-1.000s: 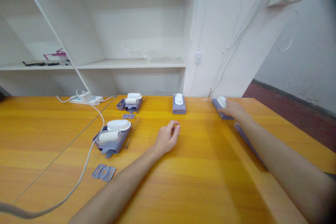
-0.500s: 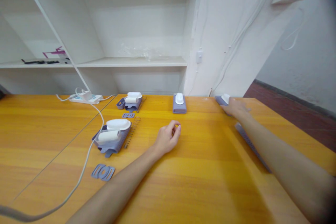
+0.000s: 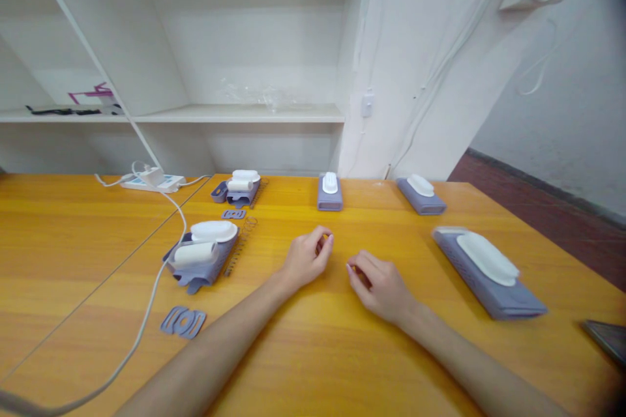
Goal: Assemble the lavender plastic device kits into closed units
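Note:
My left hand [image 3: 309, 254] rests on the wooden table near the middle, its fingers curled in toward the thumb and nothing visible in them. Just to its right, my right hand [image 3: 380, 287] is also loosely closed, with no object showing and a small gap between the two hands. Beyond them a flat grey-purple case [image 3: 330, 203] carries a white oval piece [image 3: 330, 183]. Another such case [image 3: 424, 205] lies at the back right. A larger-looking third case [image 3: 489, 287], with its own white oval piece [image 3: 488, 258], lies nearer, right of my right hand.
At left, a grey-purple housing [image 3: 208, 268] holds white parts beside a coil spring [image 3: 240, 246]; flat cut-out pieces [image 3: 183, 322] lie in front. A similar group [image 3: 239, 195] stands behind. A white cable [image 3: 155, 300] runs from the power strip [image 3: 154, 181]. A dark flat object [image 3: 606, 341] sits far right.
My right hand has come off the case at the back right and moved left and nearer, beside my left hand. That case stays on the table. My left hand has hardly moved.

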A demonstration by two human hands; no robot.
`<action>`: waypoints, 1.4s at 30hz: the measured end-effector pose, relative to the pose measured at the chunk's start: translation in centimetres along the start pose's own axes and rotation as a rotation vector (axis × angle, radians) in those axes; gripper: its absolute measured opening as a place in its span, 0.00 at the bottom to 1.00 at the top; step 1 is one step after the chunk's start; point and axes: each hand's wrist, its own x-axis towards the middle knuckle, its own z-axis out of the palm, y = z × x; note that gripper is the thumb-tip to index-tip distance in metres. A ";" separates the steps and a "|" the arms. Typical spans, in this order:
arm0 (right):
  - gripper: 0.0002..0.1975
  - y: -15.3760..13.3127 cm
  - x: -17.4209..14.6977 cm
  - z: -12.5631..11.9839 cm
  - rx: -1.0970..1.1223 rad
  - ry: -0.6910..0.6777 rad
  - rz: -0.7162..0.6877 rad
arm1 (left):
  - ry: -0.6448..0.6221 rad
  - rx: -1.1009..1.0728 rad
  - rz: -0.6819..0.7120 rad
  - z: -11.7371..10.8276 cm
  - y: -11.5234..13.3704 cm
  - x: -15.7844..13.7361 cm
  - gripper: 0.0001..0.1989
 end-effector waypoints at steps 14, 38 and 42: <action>0.05 0.5 0.0 0.1 0.008 -0.087 0.045 | -0.149 0.460 0.261 -0.4 0.7 -0.2 0.11; 0.05 0.9 -0.3 0.2 -0.015 -0.095 0.048 | 0.124 1.047 0.098 -16.1 -3.8 -4.1 0.22; 0.05 0.9 -0.2 0.2 -0.010 -0.096 0.047 | 0.012 1.064 -0.033 -17.9 -5.8 -5.5 0.30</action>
